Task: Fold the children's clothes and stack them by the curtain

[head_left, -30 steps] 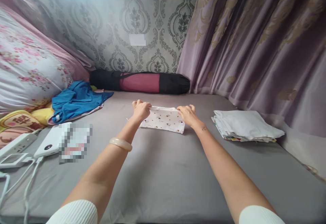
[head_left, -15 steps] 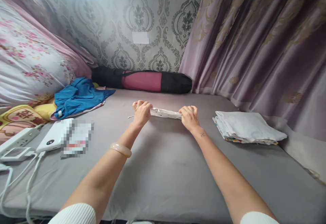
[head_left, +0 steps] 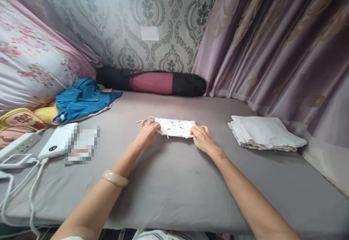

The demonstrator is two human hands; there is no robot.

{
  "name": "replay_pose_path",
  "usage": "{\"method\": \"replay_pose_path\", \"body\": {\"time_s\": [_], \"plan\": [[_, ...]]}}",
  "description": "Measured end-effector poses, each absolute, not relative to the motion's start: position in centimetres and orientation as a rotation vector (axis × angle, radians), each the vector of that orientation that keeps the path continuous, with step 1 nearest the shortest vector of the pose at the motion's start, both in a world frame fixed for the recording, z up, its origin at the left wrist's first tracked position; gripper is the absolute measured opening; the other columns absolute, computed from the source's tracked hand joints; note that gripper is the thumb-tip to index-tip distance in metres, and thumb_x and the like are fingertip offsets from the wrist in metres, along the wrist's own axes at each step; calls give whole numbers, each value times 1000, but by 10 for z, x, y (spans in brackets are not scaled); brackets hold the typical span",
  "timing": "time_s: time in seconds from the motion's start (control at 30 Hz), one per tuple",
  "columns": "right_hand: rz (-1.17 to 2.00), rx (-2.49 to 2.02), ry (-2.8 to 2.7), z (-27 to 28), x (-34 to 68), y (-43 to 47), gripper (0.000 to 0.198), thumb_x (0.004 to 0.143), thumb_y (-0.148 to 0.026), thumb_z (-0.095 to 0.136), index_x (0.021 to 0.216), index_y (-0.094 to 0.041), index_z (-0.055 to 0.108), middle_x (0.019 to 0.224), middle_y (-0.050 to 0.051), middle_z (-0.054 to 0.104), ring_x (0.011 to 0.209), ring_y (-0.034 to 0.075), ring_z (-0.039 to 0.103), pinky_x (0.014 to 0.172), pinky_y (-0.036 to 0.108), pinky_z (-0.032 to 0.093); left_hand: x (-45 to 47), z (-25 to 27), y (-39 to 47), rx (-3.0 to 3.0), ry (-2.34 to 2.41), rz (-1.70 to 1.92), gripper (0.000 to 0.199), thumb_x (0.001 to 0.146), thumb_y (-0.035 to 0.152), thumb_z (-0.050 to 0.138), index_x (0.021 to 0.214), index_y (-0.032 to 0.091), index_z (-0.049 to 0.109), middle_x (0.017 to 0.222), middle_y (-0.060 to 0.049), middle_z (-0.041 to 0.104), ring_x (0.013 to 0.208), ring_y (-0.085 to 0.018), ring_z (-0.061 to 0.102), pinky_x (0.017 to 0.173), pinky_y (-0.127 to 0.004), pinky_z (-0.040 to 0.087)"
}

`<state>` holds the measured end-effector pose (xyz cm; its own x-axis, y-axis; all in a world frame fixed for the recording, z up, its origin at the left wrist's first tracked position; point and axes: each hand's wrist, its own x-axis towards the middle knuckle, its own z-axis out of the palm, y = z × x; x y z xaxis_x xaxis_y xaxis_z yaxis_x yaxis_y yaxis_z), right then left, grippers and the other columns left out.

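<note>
A small folded white printed cloth (head_left: 176, 128) lies on the grey bed sheet (head_left: 174, 182), its little dark and tan prints facing up. My left hand (head_left: 148, 132) pinches the left side of the cloth. A thin white string sticks out beyond that side, behind my fingers. At the opposite side, my right hand (head_left: 201, 136) grips the near right corner with closed fingers. Parts of both side edges are hidden by my fingers.
Folded white cloths (head_left: 265, 132) are stacked at the right. On the left are a power bank (head_left: 58, 140), a blurred packet (head_left: 83, 145), a power strip (head_left: 19, 146) with cables and a blue garment (head_left: 81, 100). A black and red roll bag (head_left: 151, 82) lies against the wall.
The cloth has gone from a narrow, edge-on strip to lying flatter with its printed face showing. Both hands have come lower and slightly nearer, still holding its sides.
</note>
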<state>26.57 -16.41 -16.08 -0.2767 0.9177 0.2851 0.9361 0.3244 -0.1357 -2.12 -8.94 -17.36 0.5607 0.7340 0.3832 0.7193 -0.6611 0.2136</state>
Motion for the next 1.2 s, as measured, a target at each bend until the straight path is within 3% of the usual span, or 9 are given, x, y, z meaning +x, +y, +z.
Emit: {"method": "replay_pose_path", "body": {"time_s": [0.4, 0.57, 0.67, 0.77, 0.9, 1.03, 1.2], "plan": [[20, -1738, -2328, -159, 261, -175, 37, 68, 3, 41, 91, -18, 59, 102, 6, 63, 98, 18, 54, 99, 33, 28, -26, -174, -96, 2697, 1234, 451, 39, 63, 4, 42, 93, 23, 59, 118, -5, 68, 118, -24, 57, 110, -54, 18], [76, -1911, -2244, -151, 246, -162, 28, 78, -3, 41, 85, -18, 63, 99, 7, 67, 95, 19, 57, 94, 33, 32, -13, -158, -94, 2639, 1326, 413, 24, 72, 8, 43, 82, 21, 61, 98, -5, 72, 102, -24, 63, 106, -51, 26], [46, -1967, -2114, -149, 228, -147, 32, 85, -6, 38, 97, -18, 66, 106, 8, 68, 103, 21, 57, 93, 32, 36, 6, -156, -89, 2556, 1480, 545, 27, 79, 8, 40, 87, 21, 63, 92, -6, 72, 92, -22, 65, 98, -46, 35], [10, -1914, -2068, -152, 208, -133, 39, 92, -11, 34, 121, -15, 60, 127, 11, 62, 119, 22, 53, 104, 35, 32, 29, -163, -82, 2515, 1507, 678, 33, 82, 8, 40, 105, 21, 61, 111, -8, 70, 104, -22, 63, 96, -42, 39], [59, -1881, -2080, -163, 188, -120, 48, 98, -22, 28, 142, -10, 44, 152, 12, 40, 142, 24, 30, 117, 44, 16, 51, -177, -77, 2560, 1501, 668, 39, 91, 13, 35, 126, 20, 53, 138, -10, 56, 134, -25, 45, 107, -45, 33], [144, -1891, -2101, -178, 181, -114, 52, 99, -26, 25, 147, -10, 37, 156, 10, 32, 146, 22, 22, 119, 47, 9, 58, -187, -76, 2563, 1554, 483, 43, 97, 23, 32, 138, 15, 45, 149, -12, 45, 143, -30, 31, 115, -52, 23], [167, -1900, -2109, -189, 180, -114, 53, 98, -24, 24, 149, -12, 35, 155, 9, 34, 145, 21, 24, 119, 44, 9, 58, -195, -75, 2558, 1538, 369, 45, 99, 29, 28, 140, 17, 44, 150, -12, 44, 142, -29, 34, 116, -55, 21]]}}
